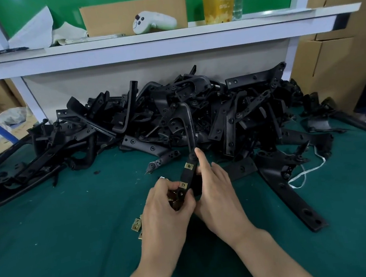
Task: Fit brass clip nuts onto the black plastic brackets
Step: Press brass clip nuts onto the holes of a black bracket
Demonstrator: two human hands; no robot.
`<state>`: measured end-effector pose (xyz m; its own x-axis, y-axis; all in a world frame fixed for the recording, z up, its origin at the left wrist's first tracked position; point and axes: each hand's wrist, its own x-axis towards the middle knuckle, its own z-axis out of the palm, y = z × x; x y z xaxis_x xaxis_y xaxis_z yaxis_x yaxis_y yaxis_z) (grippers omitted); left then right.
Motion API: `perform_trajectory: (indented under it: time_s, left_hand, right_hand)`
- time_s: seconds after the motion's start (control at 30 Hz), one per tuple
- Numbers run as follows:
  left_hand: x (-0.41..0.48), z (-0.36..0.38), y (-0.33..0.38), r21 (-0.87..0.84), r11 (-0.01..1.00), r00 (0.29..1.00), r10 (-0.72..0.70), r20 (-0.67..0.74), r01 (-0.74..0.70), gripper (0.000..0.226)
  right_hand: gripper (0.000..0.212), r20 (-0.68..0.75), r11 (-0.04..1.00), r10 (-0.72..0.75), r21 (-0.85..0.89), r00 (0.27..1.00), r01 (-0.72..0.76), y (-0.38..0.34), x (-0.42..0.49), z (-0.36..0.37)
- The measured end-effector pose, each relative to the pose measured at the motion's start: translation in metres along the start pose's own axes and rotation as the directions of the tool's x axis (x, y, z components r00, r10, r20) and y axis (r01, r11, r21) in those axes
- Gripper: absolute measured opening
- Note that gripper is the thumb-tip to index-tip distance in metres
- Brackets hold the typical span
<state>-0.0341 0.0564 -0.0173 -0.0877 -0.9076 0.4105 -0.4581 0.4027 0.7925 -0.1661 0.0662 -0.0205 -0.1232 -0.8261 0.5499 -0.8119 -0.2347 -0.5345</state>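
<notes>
We were at a factory assembly station, a workshop rather than a home: a great heap of identical black plastic brackets lay piled on a counter covered in green cloth, with loose brass clip nuts nearby. Plain cardboard cartons stood stacked at the sides, and a white shelf ran above.

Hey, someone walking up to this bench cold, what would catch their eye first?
The heap of black plastic brackets at the back of the green table dominates. In front, the left hand and right hand hold one bracket with two brass clip nuts fitted; loose clip nuts lie beside the left hand. A white game controller sits on the shelf above.
</notes>
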Motion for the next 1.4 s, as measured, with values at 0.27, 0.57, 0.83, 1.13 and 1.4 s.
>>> perform_trajectory:
  time_s: [0.27,0.57,0.83,1.13,1.4]
  left_hand:
    - [0.001,0.000,0.000,-0.039,0.999,0.999,0.031,-0.013,-0.032,0.022]
    - [0.007,-0.013,0.001,0.022,0.971,0.970,0.239,-0.040,-0.238,0.030]
    - [0.012,-0.018,-0.008,-0.029,0.963,0.962,0.268,0.049,-0.267,0.018]
    - [0.007,-0.015,-0.007,-0.123,0.979,0.982,0.173,0.069,-0.163,0.024]
    - [0.011,-0.025,0.008,-0.109,0.931,0.929,0.328,-0.173,-0.349,0.029]
  right_hand:
    - [0.107,-0.008,0.998,0.023,0.052,1.000,-0.023,-0.005,0.001,-0.005]
    - [0.108,-0.041,0.975,0.076,0.214,0.996,-0.065,-0.009,0.005,-0.020]
    - [0.045,0.132,0.887,0.164,0.413,0.978,-0.205,-0.010,0.008,-0.037]
    - [0.038,0.132,0.874,0.189,0.429,0.973,-0.228,-0.015,0.007,-0.040]
    - [0.024,-0.011,0.875,0.052,0.483,0.999,-0.040,-0.026,0.006,-0.047]
